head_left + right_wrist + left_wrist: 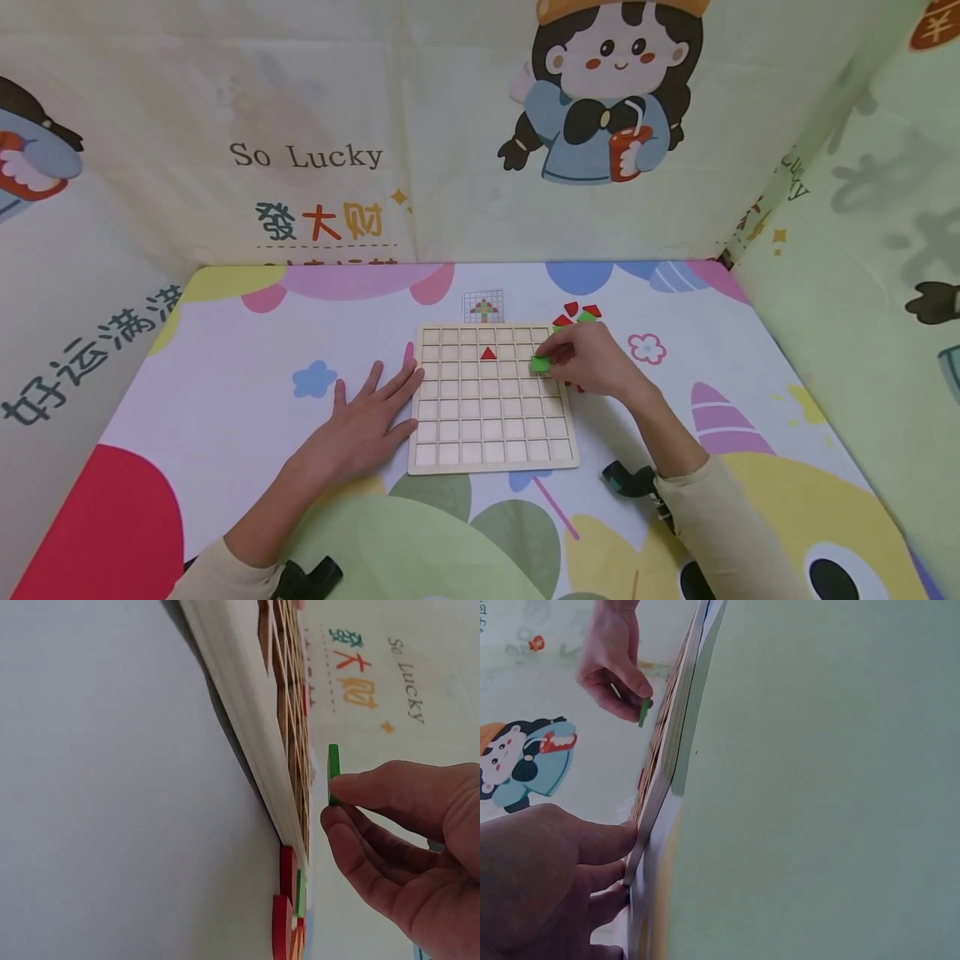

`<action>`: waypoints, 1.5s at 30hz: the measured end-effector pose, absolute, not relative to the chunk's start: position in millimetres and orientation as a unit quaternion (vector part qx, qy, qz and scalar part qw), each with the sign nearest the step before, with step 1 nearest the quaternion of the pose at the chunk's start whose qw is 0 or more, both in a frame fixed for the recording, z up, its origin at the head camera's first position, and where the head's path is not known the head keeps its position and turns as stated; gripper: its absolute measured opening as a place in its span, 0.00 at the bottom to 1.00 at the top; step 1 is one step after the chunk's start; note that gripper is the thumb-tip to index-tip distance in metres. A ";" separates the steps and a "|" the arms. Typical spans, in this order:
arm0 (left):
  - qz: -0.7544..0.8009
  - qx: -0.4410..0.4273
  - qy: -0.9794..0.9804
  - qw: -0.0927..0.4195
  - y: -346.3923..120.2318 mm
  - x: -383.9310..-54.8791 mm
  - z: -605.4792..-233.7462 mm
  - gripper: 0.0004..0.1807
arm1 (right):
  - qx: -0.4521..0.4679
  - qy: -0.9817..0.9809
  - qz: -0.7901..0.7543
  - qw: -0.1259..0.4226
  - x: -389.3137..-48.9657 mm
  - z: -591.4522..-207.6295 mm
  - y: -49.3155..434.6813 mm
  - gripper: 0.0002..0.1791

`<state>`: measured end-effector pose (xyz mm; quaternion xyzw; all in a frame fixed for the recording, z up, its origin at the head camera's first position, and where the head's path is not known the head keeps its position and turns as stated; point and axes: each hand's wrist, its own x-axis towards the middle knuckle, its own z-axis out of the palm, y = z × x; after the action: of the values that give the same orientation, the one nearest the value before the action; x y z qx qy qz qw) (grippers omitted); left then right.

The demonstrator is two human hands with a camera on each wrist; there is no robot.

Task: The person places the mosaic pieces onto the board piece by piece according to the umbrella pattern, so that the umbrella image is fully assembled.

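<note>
A wooden grid board [491, 429] lies flat on the table, with a single red triangle tile [488, 354] in one of its upper cells. Fingers spread, my left hand [367, 425] touches the board's left edge; the left wrist view shows its thumb and fingertips against the side of the frame. My right hand [588, 358] pinches a thin green tile [539, 364] between thumb and fingers over the right part of the grid. From the right wrist view, the green tile [334, 772] stands on edge in the pinch, raised above the board.
Loose red and green tiles [592, 311] lie beyond and beside the board's upper right corner, partly hidden by the right hand. Behind the board is a small printed pattern card [483, 307] showing a coloured figure on a grid. A printed cloth wall [450, 167] rises at the table's back.
</note>
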<state>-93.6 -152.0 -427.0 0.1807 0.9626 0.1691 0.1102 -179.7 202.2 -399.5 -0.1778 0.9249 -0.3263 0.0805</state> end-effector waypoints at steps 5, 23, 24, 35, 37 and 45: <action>0.172 0.184 0.962 0.108 -152.1 -93.4 -426.0 0.38 | -0.199 0.921 -0.325 0.077 -178.8 -402.5 183.8 0.10; 0.174 0.182 0.962 0.109 -152.5 -92.6 -426.7 0.38 | -0.229 0.925 -0.285 0.103 -180.8 -404.4 134.0 0.07; 0.175 0.182 0.962 0.110 -152.6 -92.5 -426.5 0.38 | -0.232 0.925 -0.283 0.101 -180.5 -404.7 133.0 0.07; 0.177 0.181 0.961 0.109 -153.7 -91.7 -426.3 0.38 | -0.251 0.930 -0.257 0.081 -181.1 -406.7 125.6 0.05; 0.176 0.182 0.961 0.108 -154.0 -91.9 -426.5 0.38 | -0.250 0.931 -0.254 0.083 -180.9 -405.7 124.9 0.06; 0.171 0.184 0.962 0.105 -154.8 -92.5 -427.7 0.38 | -0.256 0.935 -0.227 0.088 -180.2 -402.3 122.7 0.07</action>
<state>-92.5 -154.8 -427.7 0.1837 0.9623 0.1710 0.1052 -180.2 122.7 -402.3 -0.2559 0.9354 -0.2274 0.0882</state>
